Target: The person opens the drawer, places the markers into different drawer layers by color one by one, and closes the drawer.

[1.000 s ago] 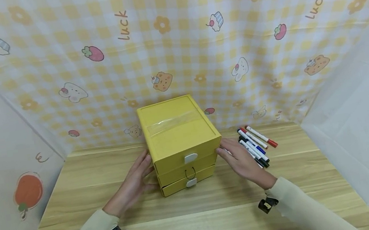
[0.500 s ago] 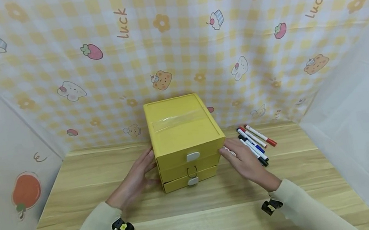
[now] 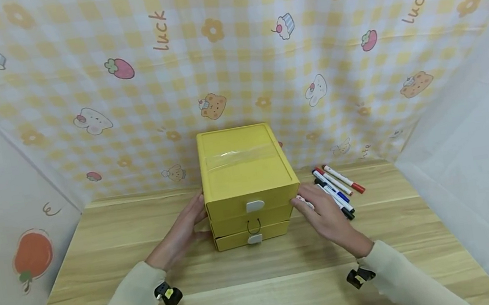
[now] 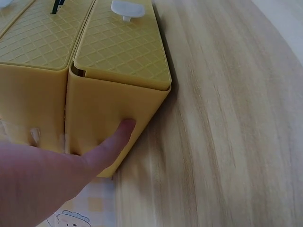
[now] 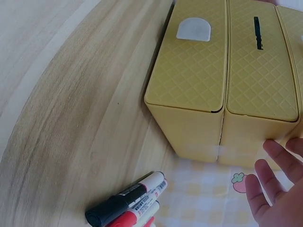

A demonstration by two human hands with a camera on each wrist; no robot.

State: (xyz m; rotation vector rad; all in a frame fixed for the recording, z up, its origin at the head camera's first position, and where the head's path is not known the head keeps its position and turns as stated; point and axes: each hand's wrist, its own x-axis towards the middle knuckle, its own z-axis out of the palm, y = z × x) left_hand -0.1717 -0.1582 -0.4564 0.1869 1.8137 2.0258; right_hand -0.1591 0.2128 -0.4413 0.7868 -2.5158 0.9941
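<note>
A yellow drawer box (image 3: 243, 174) with three stacked drawers stands on the table, its front facing me. Clear tape (image 3: 238, 157) runs across its top. White pulls mark the top and bottom drawers; the middle one has a dark loop (image 3: 254, 226). My left hand (image 3: 181, 236) lies along the left side, and in the left wrist view the thumb (image 4: 111, 145) presses near the lower front corner. At the right side is my right hand (image 3: 328, 216), its extended fingers (image 5: 284, 161) against the upper part of the box in the right wrist view.
Several markers (image 3: 337, 186) with black, blue and red caps lie right of the box, close to my right hand. Behind the wooden table (image 3: 257, 303) hangs a checked cloth (image 3: 143, 109); white panels (image 3: 470, 140) border the sides.
The drawer box has shifted slightly right and turned to face me more squarely. My left hand has moved right and forward with it; the right hand has shifted only a little.
</note>
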